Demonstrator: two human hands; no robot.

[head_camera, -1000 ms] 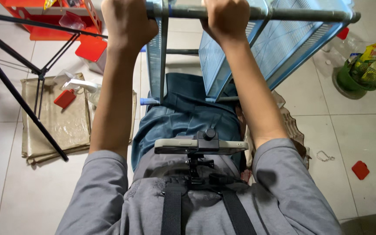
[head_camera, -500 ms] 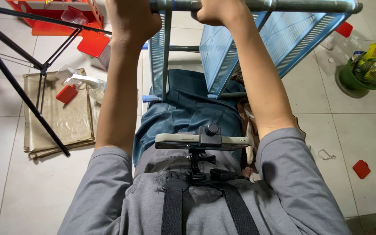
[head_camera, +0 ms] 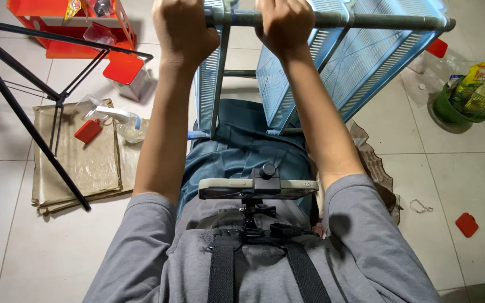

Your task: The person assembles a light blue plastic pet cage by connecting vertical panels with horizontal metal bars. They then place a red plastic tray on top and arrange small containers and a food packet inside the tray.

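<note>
grey metal bar (head_camera: pixel 366 21) looks rigid and smooth; left hand (head_camera: pixel 185 31) and right hand (head_camera: pixel 285 23) are both clenched around it above the light blue mesh rack (head_camera: pixel 360 67).

A yellow-green packet (head_camera: pixel 481 76) stands in the green basket (head_camera: pixel 450 109) to my far right. Well left of the basket, a small orange-yellow packet (head_camera: pixel 73 8) sits in the red box (head_camera: pixel 26 10).
</note>
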